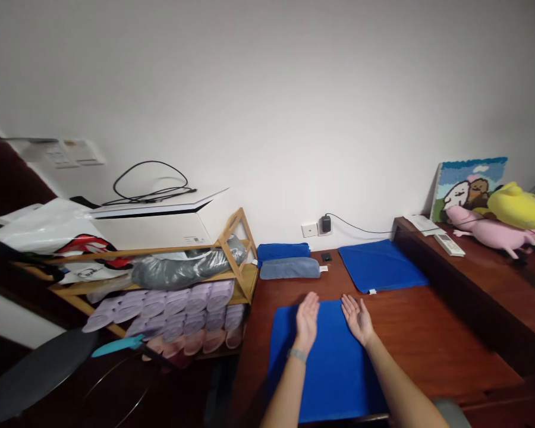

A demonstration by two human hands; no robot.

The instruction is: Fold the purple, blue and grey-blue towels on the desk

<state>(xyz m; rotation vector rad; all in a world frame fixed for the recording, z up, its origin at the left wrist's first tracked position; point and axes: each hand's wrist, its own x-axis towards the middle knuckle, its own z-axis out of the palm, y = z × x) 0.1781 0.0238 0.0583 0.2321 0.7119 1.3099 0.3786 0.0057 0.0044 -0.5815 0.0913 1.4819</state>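
Head view: between and beneath the fingers lies a bright-blue, roughly rectangular, soft-looking fabric sheet (332, 368), spread flat on a reddish-brown, polished wooden table (446, 333). The left hand (308, 321), with a grey band (298, 355) at its wrist, is empty, its fingers nearly straight and close together. The right hand (358, 319) is empty too, its fingers slightly apart and the thumb held away from them. Both palms are turned up and inward, fingertips near the sheet's far edge; whether the hands touch the fabric, I cannot tell.

Beyond the left fingertips lie a rolled, bright-blue cloth bundle (283, 251) and, nearer, a rolled, grey-blue cloth bundle (290, 268). Beyond the right fingertips, off to their right, lies a flat, bright-blue fabric piece (378, 266) with a small white label (373, 292) on its near edge.

The sheet should prove light, limp and hard to damage, with little slip against skin. Lifted by one point, it would probably sag and crease, so the far corners look best to hold: one left of the left fingers, the other by the right fingertips, each pinched with thumb above and fingers beneath.
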